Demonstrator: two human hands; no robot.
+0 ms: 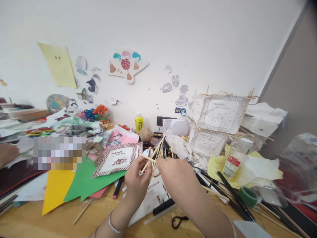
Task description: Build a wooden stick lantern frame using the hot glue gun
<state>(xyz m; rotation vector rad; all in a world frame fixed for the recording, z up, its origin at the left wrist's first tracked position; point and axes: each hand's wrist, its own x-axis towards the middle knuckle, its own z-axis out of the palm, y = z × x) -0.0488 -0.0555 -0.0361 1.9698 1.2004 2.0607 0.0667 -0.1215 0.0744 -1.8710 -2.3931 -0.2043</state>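
Observation:
Several thin wooden sticks (158, 145) cross one another between my two hands, their ends pointing up and away. My left hand (137, 177), with a beaded bracelet at the wrist, is closed round the sticks where they cross. From the other side my right hand (173, 173) grips the same crossing, its fingertips partly hidden behind the hand. Below the hands lies a white sheet with brown marks (146, 205). A drawing with a brown patterned border (120, 162) rests just left of my left hand. A black marker (163, 206) lies beneath my right forearm.
Green paper (81, 185) and yellow paper (57, 188) spread at left, near another person's hand (8, 153). A twine ball (145, 135) and yellow bottle (139, 123) stand behind. Stick-framed drawings (220, 112), a clear jar (235, 158) and green tape (248, 196) crowd the right.

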